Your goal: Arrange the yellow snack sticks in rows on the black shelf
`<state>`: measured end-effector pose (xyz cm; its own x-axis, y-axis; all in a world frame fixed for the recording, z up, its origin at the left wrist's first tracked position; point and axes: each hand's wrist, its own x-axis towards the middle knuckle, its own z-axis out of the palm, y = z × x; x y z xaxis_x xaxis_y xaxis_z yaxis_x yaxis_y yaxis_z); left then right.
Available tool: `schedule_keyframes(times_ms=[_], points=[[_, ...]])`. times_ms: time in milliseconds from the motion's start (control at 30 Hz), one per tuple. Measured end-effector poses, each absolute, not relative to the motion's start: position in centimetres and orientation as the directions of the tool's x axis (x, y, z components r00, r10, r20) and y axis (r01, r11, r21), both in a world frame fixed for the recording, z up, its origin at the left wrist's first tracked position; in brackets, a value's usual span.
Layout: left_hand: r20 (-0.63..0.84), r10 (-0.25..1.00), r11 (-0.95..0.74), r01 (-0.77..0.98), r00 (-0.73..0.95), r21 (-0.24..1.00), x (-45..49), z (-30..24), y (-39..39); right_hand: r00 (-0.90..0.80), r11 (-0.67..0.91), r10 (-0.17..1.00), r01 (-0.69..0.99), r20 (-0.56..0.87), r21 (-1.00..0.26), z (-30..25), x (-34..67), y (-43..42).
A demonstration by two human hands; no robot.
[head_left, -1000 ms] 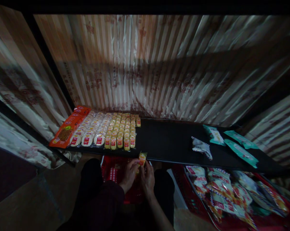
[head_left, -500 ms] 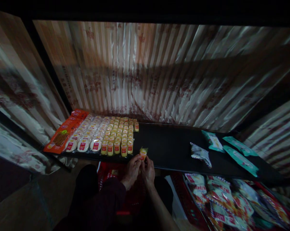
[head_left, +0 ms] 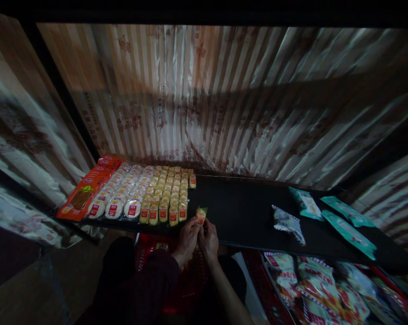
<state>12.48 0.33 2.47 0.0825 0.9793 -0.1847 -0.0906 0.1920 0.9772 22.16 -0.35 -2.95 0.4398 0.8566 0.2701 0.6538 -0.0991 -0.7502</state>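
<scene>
Between my two hands is a small wrapped yellow cake (head_left: 201,215) with an orange-red label, held upright at the shelf's front edge. My left hand (head_left: 189,237) pinches it from the left, and the fingers of my right hand (head_left: 208,239) close on it from the right. Just left of my hands, rows of similar wrapped yellow cakes (head_left: 163,212) lie on the black shelf (head_left: 233,212). Beside them are rows of round white wrapped cakes (head_left: 114,208) with red labels, then orange packets (head_left: 77,198) at the left end.
On the shelf's right part lie a silver-white packet (head_left: 288,223) and several teal packets (head_left: 349,232). Below the front edge, a red basket (head_left: 187,289) stands between my knees. A crate of snack bags (head_left: 317,280) is at lower right. Striped curtains (head_left: 190,99) hang behind.
The view has shifted slightly, so the shelf goods spread outward a little. Both hands stay on the wrapped yellow cake, almost in the same place.
</scene>
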Motion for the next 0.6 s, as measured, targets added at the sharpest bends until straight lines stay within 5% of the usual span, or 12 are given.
schedule_keyframes(times_ms=[333, 600], points=[[-0.171, 0.983, 0.174, -0.03, 0.073, 0.984, 12.9, 2.4, 1.0, 0.448, -0.116, 0.86, 0.638, 0.244, -0.761, -3.0, 22.2, 0.3], [-0.115, 0.99, 0.099, 0.178, 0.082, 0.979, 13.8, 3.1, 2.1, 0.46, -0.146, 0.864, 0.62, 0.207, -0.771, -3.0, 22.4, 1.6]])
